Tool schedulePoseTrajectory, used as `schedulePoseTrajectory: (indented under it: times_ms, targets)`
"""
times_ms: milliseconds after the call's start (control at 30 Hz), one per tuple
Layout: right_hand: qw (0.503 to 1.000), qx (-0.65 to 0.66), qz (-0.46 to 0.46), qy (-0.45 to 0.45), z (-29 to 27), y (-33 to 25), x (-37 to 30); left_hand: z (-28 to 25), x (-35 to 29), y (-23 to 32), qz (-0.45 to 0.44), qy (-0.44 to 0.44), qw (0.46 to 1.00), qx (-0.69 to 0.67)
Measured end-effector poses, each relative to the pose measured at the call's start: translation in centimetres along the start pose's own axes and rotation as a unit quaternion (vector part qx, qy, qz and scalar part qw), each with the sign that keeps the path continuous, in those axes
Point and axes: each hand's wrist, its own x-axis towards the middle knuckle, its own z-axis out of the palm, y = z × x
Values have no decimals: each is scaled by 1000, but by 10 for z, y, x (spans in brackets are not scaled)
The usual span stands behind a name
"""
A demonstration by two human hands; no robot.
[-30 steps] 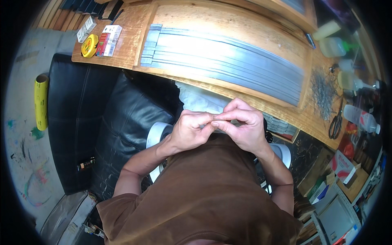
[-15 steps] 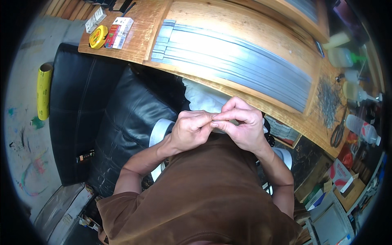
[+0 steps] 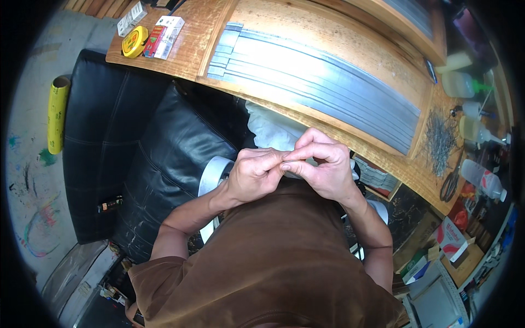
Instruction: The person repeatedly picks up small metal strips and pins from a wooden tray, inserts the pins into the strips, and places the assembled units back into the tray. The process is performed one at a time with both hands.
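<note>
Small thin piece, held in front of your torso between the fingertips of both hands, just short of the worktop's near edge; most of it is covered by your fingers, so its exact shape cannot be told. Your left hand has its grip together, thumb and forefinger clamped on the piece. Your right hand meets it from the other side, its grip likewise closed on the piece at the tips of thumb and forefinger. Below both hands lies your brown T-shirt. Just beside your left forearm is a curved white armrest; farther left, black leather seating. Beyond your hands, white cloth shows beneath the edge of the wooden worktop. On that surface, long grey strips lie side by side in a recessed panel, with glare over their middle. To their right are black-handled scissors and, near them, a loose heap of thin metal wires. At the worktop's left end, a yellow tape measure sits beside a red box. Toward the far right stands a bottle with a green nozzle.
</note>
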Motion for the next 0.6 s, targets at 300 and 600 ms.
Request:
schedulePoseTrajectory:
  times_ms: [300, 600]
  targets:
    - [1000, -15, -4, 1, 0, -1, -1, -1, 0, 2, -13, -3, 1000, -8]
    - [999, -36, -19, 15, 1, -1, -2, -1, 0, -1, -25, -17, 999, -21]
